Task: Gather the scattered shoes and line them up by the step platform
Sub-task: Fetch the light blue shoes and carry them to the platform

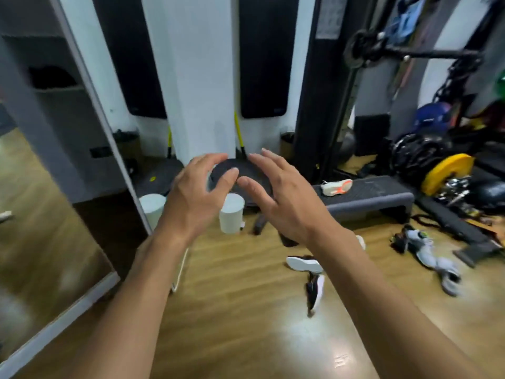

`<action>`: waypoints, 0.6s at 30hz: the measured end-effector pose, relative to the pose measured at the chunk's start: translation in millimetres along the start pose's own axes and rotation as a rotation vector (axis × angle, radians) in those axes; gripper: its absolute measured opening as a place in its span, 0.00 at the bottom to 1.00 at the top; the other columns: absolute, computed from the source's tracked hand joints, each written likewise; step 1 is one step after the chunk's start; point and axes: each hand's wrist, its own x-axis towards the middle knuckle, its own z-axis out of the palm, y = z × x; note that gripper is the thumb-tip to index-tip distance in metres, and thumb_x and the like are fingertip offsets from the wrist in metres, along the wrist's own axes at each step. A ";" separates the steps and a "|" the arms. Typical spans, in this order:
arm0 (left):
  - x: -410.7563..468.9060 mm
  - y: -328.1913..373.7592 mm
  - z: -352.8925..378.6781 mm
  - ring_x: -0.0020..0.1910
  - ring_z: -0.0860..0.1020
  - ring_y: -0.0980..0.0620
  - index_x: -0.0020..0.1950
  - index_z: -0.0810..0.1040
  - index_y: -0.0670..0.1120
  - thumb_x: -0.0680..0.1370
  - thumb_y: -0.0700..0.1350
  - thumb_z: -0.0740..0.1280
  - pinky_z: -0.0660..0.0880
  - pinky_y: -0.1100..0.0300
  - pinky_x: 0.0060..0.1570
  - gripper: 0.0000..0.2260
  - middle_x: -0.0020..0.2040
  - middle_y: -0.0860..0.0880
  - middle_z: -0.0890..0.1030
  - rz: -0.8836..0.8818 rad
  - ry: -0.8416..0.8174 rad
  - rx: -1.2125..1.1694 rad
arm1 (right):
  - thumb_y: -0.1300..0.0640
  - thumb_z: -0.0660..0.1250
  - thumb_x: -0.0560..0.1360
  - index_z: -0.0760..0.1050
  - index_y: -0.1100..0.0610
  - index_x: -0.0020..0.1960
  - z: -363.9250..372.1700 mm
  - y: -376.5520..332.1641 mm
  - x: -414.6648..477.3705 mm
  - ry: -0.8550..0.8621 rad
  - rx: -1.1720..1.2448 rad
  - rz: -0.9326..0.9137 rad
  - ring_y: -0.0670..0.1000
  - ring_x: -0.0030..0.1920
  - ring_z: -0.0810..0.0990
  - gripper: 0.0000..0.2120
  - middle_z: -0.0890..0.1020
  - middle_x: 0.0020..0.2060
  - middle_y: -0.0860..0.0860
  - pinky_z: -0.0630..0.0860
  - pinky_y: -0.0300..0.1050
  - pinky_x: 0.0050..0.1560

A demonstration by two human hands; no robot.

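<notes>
Both my hands are raised in front of me with fingers spread, holding nothing: my left hand and my right hand. The grey step platform stands on the floor to the right, with a white-and-orange shoe lying on its top. On the wood floor below my right forearm lie a white-soled shoe on its side and a black-and-white shoe. Two grey shoes lie further right, one behind the other. Part of a dark shoe shows under my right wrist.
A white cylinder and a dark round disc stand behind my hands, at the foot of a white pillar. A mirror leans at the left. Weight plates, a yellow plate, balls and a rack crowd the right side.
</notes>
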 end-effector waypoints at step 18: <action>86.8 321.9 314.6 0.60 0.72 0.61 0.66 0.76 0.51 0.79 0.52 0.64 0.65 0.68 0.58 0.17 0.64 0.54 0.77 0.432 -0.266 -0.271 | 0.37 0.55 0.78 0.65 0.49 0.73 -326.6 293.0 -107.4 0.277 -0.270 0.362 0.49 0.74 0.61 0.28 0.64 0.74 0.50 0.60 0.47 0.73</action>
